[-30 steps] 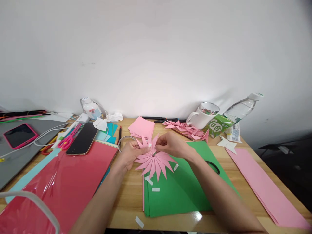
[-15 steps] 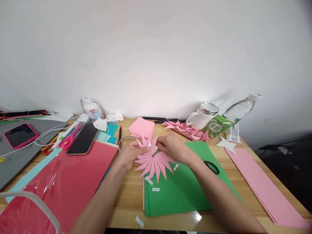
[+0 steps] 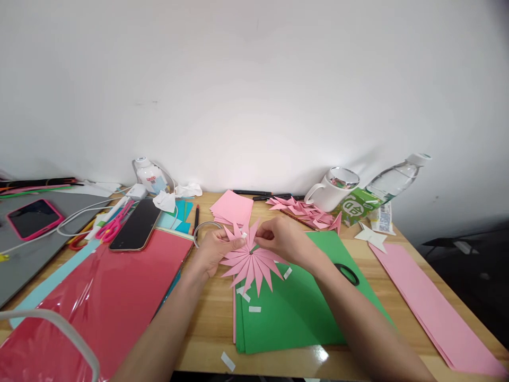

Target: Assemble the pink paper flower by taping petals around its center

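A pink folded-paper star with many points is held up over the green paper sheets. My left hand is closed on its left upper side, the thumb lying across the points. On the upper right points, my right hand pinches the paper between thumb and fingers. A small white strip shows by my left thumb. Several other white paper strips lie on the green sheets, and one is on the wooden table.
Pink folded pieces and a pink square stack lie behind. At right are a white mug, a water bottle, a black ring and long pink paper. Leftward are a phone, pink scissors and red sheets.
The view has shifted very slightly. Both hands stay on the pink paper star in nearly the same place, with only a tiny movement of my right fingers.
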Tool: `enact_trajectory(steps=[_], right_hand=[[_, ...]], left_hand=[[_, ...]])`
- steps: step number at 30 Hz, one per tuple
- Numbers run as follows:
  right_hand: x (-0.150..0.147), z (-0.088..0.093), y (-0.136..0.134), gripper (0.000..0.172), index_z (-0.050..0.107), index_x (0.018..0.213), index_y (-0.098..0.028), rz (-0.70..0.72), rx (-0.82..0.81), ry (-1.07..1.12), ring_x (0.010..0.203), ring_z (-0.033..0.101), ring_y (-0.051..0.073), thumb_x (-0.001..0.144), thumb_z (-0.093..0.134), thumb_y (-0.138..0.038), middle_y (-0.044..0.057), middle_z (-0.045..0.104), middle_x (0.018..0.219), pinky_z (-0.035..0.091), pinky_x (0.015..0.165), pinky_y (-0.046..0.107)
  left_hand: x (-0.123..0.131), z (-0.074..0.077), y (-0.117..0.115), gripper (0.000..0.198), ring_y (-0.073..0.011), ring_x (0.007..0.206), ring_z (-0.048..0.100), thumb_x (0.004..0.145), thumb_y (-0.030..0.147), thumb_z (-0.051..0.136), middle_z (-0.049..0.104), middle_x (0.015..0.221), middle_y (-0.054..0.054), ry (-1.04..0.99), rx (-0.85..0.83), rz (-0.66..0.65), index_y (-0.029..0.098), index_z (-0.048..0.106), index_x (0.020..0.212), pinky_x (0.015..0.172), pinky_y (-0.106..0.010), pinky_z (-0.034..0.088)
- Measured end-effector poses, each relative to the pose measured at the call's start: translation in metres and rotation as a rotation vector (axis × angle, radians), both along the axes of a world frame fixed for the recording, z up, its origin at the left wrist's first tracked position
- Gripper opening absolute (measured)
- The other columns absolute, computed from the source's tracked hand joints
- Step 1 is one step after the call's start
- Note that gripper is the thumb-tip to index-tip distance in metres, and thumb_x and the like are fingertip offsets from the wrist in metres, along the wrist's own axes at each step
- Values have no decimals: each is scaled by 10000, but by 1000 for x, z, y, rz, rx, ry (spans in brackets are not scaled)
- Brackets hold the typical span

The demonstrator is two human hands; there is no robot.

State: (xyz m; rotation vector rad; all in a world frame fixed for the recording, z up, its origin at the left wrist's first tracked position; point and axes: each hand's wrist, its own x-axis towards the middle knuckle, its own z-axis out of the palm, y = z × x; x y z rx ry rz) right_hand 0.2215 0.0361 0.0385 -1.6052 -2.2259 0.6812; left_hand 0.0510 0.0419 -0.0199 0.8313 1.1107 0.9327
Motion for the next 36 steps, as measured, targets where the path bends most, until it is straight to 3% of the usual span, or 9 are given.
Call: enact_trajectory(steps=[5, 9, 12, 16, 20, 28, 36], right_hand=[[2, -3, 2, 164, 544, 538, -144, 36, -7, -32, 462, 369, 73, 694, 504, -174, -27, 496, 497, 233, 479, 217], [-1, -2, 0, 210, 567, 537, -137, 78, 64, -246, 460, 379, 89, 724, 478, -170, 9, 537, 499, 205, 487, 248], [-8, -3, -2, 232, 609, 597, -120, 84, 90, -440, 499, 471, 126, 757, 442, -139, 78, 617, 578, 213, 507, 268], [-13, -10, -2, 259, 637, 712, -115, 97, 96, -537, 595, 579, 186, 804, 395, -94, 125, 669, 704, 246, 517, 264], [-7, -10, 1, 266, 624, 701, -131, 104, 128, -517, 585, 564, 179, 820, 390, -89, 102, 662, 680, 232, 516, 264], [1, 10, -3, 258, 558, 525, -144, 112, 94, -281, 469, 377, 91, 769, 482, -114, 13, 557, 521, 188, 495, 249], [-4, 7, -4, 222, 652, 653, -141, 95, 89, -379, 589, 549, 159, 819, 523, -213, 81, 656, 638, 282, 567, 258]], left_hand=[[0, -1, 0, 316, -87, 445, 506, 381, 280, 848, 601, 509, 10, -8, 4, -22, 115, 651, 565, 420, -191, 357], [-1, -3, -1, 300, -110, 488, 544, 397, 255, 845, 627, 545, -4, -8, 20, -60, 121, 671, 601, 452, -206, 388], [0, -4, -2, 308, -126, 511, 562, 393, 255, 846, 643, 567, -17, 10, 10, -57, 119, 677, 612, 468, -218, 405], [0, -3, 0, 307, -112, 498, 551, 377, 252, 849, 633, 549, -5, -3, -6, -47, 122, 680, 599, 464, -211, 400], [0, 0, 0, 331, -112, 485, 546, 352, 264, 855, 631, 541, -10, 1, -34, -19, 116, 672, 585, 457, -215, 400], [0, 2, -1, 327, -96, 448, 525, 363, 276, 854, 613, 507, -3, 6, -18, -20, 110, 657, 564, 431, -203, 392], [0, -1, 0, 337, -122, 479, 560, 361, 273, 856, 638, 537, -24, -6, -53, -37, 110, 660, 581, 453, -220, 414]])
